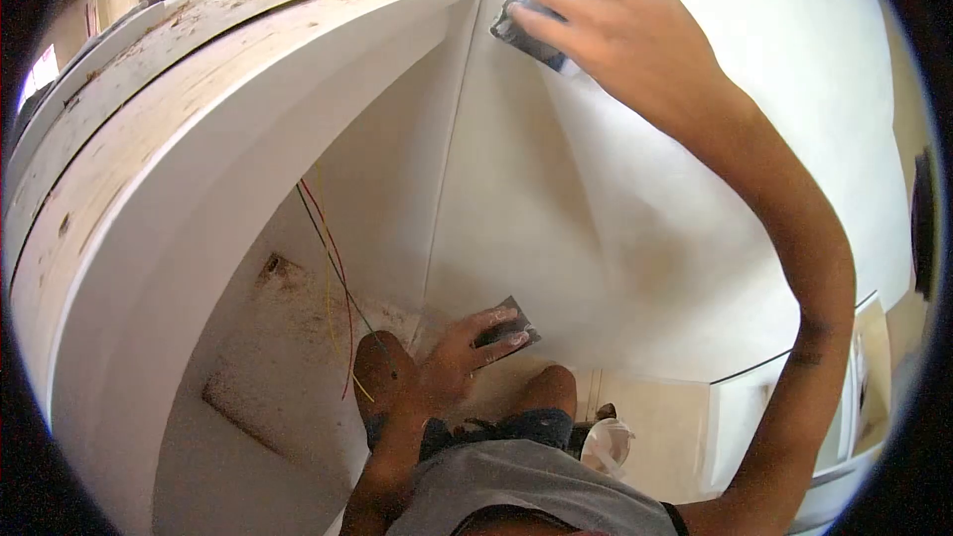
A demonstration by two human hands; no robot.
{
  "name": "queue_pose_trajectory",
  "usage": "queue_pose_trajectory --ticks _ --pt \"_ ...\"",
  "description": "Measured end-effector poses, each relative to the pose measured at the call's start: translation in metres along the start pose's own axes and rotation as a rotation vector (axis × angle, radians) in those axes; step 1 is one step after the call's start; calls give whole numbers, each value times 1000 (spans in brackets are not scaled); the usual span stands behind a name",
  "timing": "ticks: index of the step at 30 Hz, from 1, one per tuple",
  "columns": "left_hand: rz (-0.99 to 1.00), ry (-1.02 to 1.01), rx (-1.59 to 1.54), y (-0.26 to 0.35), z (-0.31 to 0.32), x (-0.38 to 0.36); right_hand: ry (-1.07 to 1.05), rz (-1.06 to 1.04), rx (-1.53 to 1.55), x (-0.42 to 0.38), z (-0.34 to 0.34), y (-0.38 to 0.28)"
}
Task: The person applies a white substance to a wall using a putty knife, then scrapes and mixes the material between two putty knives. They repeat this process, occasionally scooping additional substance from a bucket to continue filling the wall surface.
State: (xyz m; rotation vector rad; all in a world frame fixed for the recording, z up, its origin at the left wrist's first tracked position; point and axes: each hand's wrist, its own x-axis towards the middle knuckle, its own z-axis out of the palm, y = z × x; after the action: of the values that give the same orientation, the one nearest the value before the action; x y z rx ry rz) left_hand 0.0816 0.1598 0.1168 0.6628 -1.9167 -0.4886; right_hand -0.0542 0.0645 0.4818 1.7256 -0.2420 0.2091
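High on the white wall panel (556, 208), my right hand (635, 30) is closed on a dark flat rectangular plate (511, 32) smeared with white, its face against the surface. The fingers lie spread across the plate's back. Lower down, close to my knees, my left hand (459, 362) grips a smaller-looking dark flat plate (508, 330) with white smears. White material also marks the fingers of this hand. Its plate is tilted in front of the lower part of the panel.
A white ledge (189, 139) with a dusty top curves along the left. Loose red, yellow and dark wires (342, 278) hang beside my left knee. A brown-stained slab (288, 357) lies below them. Near my right knee stands a whitish translucent container (608, 445).
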Motion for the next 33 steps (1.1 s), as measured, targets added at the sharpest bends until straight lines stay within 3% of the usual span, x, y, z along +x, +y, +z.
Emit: queue_pose_trajectory --ticks 2,3,5,7,11,13,17,22,29,33 --pt "5 28 -44 -13 11 -8 -81 -113 -48 14 3 4" --pt "-250 -16 -288 -16 16 -10 -75 -142 -40 18 10 4" --pt "-509 -61 -531 -18 15 -11 -68 -170 -28 22 17 2" --pt "-17 -44 -58 -14 5 -9 -131 -163 -27 23 15 -1" --pt "-43 -69 -93 -29 11 -11 -268 -153 -28 35 0 -5" --pt "-114 -98 -319 -38 17 -10 -408 -135 -60 31 -13 -8" --pt "-178 -81 -343 -30 25 -10 -242 -20 -101 -15 12 -14" --pt "-60 -157 -153 -29 38 -4 -131 63 -56 -66 5 -16" --pt "-14 -239 -232 -21 62 18 -190 228 -59 -155 -24 -12" --pt "-133 -303 -276 -15 66 27 -260 322 -58 -193 -30 -9"
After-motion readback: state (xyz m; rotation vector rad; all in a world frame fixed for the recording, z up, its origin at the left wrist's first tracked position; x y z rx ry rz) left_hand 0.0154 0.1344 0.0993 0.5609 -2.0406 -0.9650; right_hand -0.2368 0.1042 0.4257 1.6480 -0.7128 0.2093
